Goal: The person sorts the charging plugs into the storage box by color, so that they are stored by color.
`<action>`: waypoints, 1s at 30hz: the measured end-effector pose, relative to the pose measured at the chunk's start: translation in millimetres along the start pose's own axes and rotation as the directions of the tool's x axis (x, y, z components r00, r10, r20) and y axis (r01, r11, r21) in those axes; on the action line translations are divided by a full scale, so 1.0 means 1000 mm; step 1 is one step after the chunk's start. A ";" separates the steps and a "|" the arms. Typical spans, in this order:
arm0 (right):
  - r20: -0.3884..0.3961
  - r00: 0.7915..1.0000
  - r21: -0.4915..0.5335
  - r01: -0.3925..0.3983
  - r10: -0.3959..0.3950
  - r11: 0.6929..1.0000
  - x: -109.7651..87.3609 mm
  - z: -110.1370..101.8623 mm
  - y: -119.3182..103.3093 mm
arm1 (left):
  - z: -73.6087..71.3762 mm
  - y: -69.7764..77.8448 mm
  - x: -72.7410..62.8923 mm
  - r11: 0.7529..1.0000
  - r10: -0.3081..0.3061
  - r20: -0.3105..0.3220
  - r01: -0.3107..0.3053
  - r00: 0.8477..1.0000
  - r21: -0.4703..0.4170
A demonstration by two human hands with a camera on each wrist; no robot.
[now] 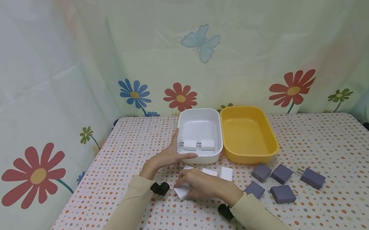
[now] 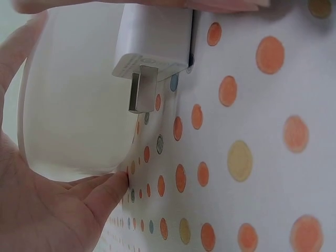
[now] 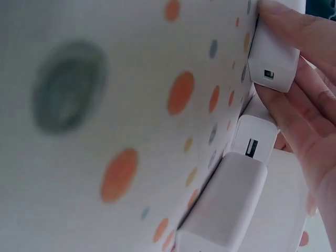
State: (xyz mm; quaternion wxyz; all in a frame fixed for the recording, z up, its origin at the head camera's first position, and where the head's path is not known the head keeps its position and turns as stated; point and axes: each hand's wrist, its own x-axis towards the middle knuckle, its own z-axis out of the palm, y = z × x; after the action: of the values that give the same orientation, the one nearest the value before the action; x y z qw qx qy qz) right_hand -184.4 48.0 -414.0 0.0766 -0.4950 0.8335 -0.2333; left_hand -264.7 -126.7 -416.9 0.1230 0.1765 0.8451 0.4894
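Right hand (image 1: 197,184): I have it grasping the held charger (image 1: 182,192), a white block pinched between thumb and fingers at the cloth (image 1: 96,202), prongs toward the near left. Left hand (image 1: 167,156): I see it unclenched, thumb and fingers spread about the near left corner of the white tray (image 1: 200,127); the thumb lies along the near side, the fingers along the left side.

Inside that tray, toward its near end, two tray chargers (image 1: 207,144), also white, lie side by side, prongs to the left. Three loose chargers (image 1: 226,174), white, lie on the cloth between tray and right hand; my head view shows the leftmost partly hidden by that hand. The yellow tray (image 1: 247,136) stands just right of the white one. Nearer and to the right, I count five purple chargers (image 1: 283,194) scattered on the cloth. Behind everything hangs a flowered curtain (image 1: 150,52).
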 end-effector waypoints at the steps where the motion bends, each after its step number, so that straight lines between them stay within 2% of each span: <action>1: -0.003 1.000 0.002 0.004 -0.004 1.000 0.000 0.000 0.000 | 0.000 0.000 0.000 1.000 0.001 0.000 -0.001 1.000 0.003; 6: -0.002 1.000 0.027 0.023 -0.023 0.999 -0.002 0.000 0.003 | -0.001 -0.001 0.000 0.999 0.044 0.004 -0.044 0.999 -0.007; 11: 0.040 0.998 0.047 0.042 -0.044 0.998 -0.007 -0.005 0.006 | -0.001 -0.002 0.001 0.998 0.064 0.004 -0.064 0.998 -0.010; 16: 0.083 0.997 0.120 -0.010 0.000 0.993 -0.020 -0.013 0.011 | -0.002 -0.002 0.001 0.998 0.068 0.015 -0.068 0.998 -0.010; 19: 0.071 0.997 0.212 -0.054 0.039 0.976 -0.031 -0.024 0.015 | -0.002 -0.002 0.001 0.995 0.096 0.021 -0.095 0.995 -0.025; 23: 0.034 0.998 0.336 -0.068 0.060 0.939 -0.043 -0.042 0.022 | -0.002 -0.001 0.001 0.989 0.140 0.023 -0.139 0.990 -0.046; 27: -0.012 0.997 0.377 -0.072 0.082 0.923 -0.051 -0.066 0.028 | -0.001 -0.001 0.002 0.990 0.138 0.025 -0.137 0.990 -0.047; 30: -0.046 0.989 0.381 -0.110 0.137 0.918 -0.052 -0.085 0.033 | -0.001 -0.001 0.002 0.991 0.131 0.022 -0.130 0.991 -0.040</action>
State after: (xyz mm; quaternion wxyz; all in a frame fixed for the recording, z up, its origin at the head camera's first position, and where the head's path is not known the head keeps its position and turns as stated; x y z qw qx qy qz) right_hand -215.4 132.2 -360.3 0.1552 -0.4087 0.8047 -0.4017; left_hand -266.6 -126.9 -417.2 0.1044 0.2351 0.8205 0.5105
